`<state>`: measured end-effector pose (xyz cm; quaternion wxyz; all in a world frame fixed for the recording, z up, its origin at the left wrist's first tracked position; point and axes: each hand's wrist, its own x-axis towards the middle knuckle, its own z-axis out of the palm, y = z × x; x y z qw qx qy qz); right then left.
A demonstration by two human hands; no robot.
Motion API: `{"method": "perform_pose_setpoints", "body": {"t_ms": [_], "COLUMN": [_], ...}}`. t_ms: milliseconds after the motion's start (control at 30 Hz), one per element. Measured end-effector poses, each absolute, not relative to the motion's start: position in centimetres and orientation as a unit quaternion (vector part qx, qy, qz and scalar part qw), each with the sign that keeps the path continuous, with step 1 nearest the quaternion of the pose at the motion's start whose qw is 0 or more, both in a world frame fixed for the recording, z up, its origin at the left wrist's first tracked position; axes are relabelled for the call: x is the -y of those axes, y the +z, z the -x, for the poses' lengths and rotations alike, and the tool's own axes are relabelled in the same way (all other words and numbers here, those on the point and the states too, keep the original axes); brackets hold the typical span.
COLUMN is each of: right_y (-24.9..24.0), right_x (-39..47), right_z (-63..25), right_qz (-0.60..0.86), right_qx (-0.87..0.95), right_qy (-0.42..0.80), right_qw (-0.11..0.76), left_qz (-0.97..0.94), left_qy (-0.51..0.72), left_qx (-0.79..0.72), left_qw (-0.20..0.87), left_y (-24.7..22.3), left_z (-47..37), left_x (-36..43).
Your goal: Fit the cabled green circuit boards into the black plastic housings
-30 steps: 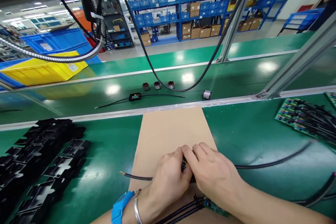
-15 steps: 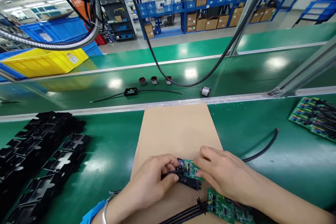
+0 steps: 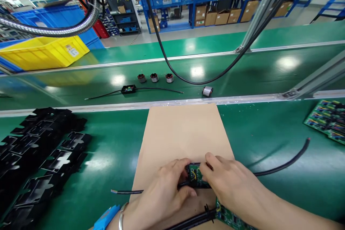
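Observation:
A green circuit board point(image 3: 198, 173) with yellow wires lies inside a small black plastic case point(image 3: 202, 186) over the cardboard sheet point(image 3: 183, 129). My left hand point(image 3: 165, 190) is closed around the case's left end, thumb along the near side. The bent fingers of my right hand point(image 3: 229, 185) grip the board and case at the right end, hiding that part. A black cable point(image 3: 285, 168) runs out to the right from under my right hand; another cable end point(image 3: 126, 192) pokes out left of my left hand. Below lies a second circuit board point(image 3: 229, 218) with black cables point(image 3: 190, 221).
Black plastic cases point(image 3: 54, 160) are heaped at left. Wired circuit boards point(image 3: 329, 120) lie at far right. Beyond the metal rail stand several metal rings point(image 3: 154, 77) and a cased board point(image 3: 128, 89) with cables. A black cable point(image 3: 201, 82) hangs in a loop ahead.
The circuit board, tilted over the case before, now sits down inside it. My left hand has moved further around the case, and the cables stick out straighter on both sides. The view has shifted slightly.

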<state>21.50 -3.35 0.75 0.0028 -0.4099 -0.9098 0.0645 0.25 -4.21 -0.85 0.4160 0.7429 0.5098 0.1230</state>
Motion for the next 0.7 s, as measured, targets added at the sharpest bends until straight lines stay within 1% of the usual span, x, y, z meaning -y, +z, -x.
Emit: {"method": "perform_pose_setpoints", "body": {"t_ms": [100, 200, 367, 533, 600, 700], "right_y": [1.3, 0.8, -0.3, -0.1, -0.1, -0.5], "right_x": [3.1, 2.9, 3.0, 2.7, 2.5, 2.4], "right_z": [-21.7, -22.0, -22.3, -21.7, -21.6, -21.6], "right_qz": [0.368, 0.378, 0.41, 0.399, 0.373, 0.352], "right_qx": [0.926, 0.919, 0.899, 0.905, 0.918, 0.925], "right_qy": [0.084, 0.114, 0.153, 0.136, 0.117, 0.115], "right_qw": [-0.009, -0.011, 0.023, 0.052, 0.071, 0.086], "left_qz": [-0.748, -0.753, -0.758, -0.759, -0.781, -0.815], "left_qy": [0.119, 0.114, 0.108, 0.047, 0.024, 0.016], "left_qx": [-0.51, -0.507, -0.506, -0.488, -0.476, -0.474], "left_qw": [0.408, 0.404, 0.398, 0.43, 0.403, 0.333], "left_y": [-0.5, -0.4, -0.1, 1.5, 2.0, 2.3], "left_z": [-0.4, -0.6, -0.3, 0.4, 0.2, -0.6], "left_x": [4.3, 4.3, 3.9, 2.7, 2.4, 2.5]}}
